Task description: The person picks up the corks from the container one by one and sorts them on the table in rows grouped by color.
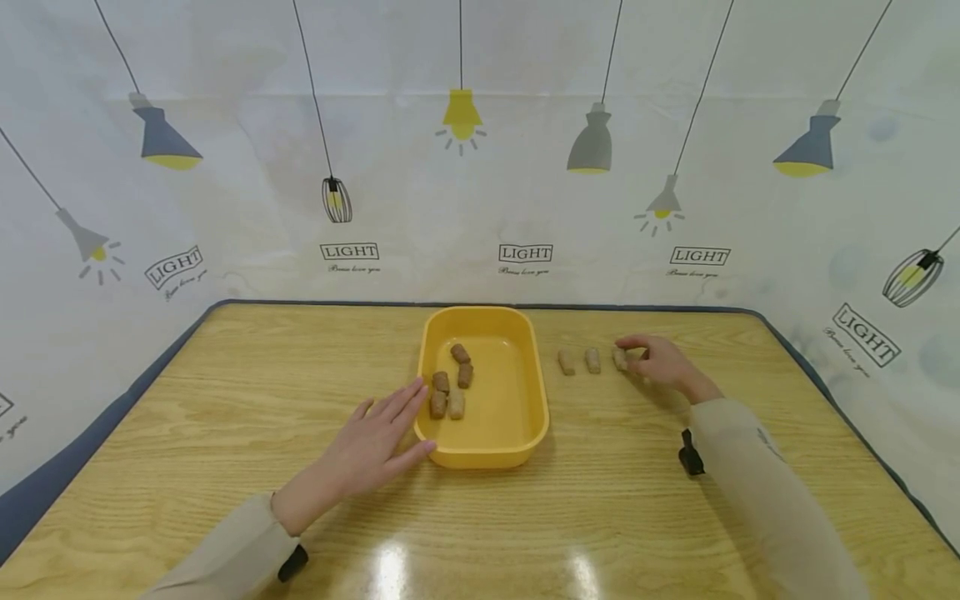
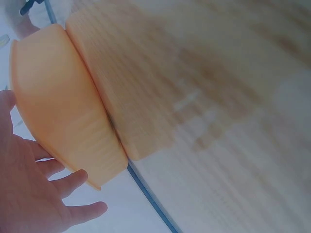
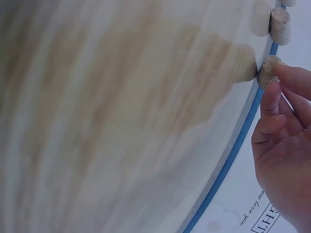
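Note:
A yellow tray [image 1: 499,457] stands on the table with several brown corks [image 1: 465,375] and one pale cork [image 1: 456,405] in its left half. My left hand [image 1: 375,437] lies with spread, straight fingers along the tray's left rim, thumb near the front corner. To the right of the tray, three pale corks stand in a row. The outermost cork [image 3: 267,73] is between the thumb and fingertips of my right hand [image 1: 663,364], which pinches it at the table. Beside it are the middle cork [image 1: 592,361] and the cork nearest the tray [image 1: 566,362].
The wooden table [image 1: 300,350] ends at the back and sides against a white curtain [image 1: 420,208] printed with hanging lamps. A dark blue edge [image 1: 337,303] runs along where they meet. Black wrist devices show under both sleeves.

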### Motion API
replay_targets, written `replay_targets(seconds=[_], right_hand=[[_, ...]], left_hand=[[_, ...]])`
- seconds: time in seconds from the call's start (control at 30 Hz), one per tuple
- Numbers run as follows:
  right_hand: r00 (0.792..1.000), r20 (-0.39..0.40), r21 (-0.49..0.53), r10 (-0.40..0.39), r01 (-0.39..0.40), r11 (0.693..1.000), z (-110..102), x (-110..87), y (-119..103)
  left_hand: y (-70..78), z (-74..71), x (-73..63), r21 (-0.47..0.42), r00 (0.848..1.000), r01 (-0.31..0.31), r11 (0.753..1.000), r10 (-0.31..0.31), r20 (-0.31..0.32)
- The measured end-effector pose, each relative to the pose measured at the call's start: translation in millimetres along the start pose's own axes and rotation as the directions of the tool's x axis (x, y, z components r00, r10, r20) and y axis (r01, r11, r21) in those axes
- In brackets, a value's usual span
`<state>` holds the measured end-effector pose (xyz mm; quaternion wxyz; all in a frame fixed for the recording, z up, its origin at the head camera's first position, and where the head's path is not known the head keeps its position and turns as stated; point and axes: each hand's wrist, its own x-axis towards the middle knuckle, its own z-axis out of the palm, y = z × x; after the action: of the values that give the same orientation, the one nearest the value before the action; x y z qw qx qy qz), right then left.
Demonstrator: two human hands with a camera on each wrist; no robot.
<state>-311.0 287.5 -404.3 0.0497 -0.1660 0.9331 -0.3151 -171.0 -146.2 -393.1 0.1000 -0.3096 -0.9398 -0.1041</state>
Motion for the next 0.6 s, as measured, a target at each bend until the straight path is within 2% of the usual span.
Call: replay_targets(seconds=[0.23,0.6], right_hand=[[1.000,-0.004,0.019,0.006,-0.006,1.000,1.8,2.7,-1.7],[1.000,0.004,-0.019,-0.020,0.020,1.000,2.6,3.9,-0.8]], left_hand=[[-0.7,0.4,-0.2,0.001,1.000,0.001,1.000,-0.001,-0.001],[-1.1,0.8,-0.1,0.004,1.000,0.002,1.000,-0.002,0.005]])
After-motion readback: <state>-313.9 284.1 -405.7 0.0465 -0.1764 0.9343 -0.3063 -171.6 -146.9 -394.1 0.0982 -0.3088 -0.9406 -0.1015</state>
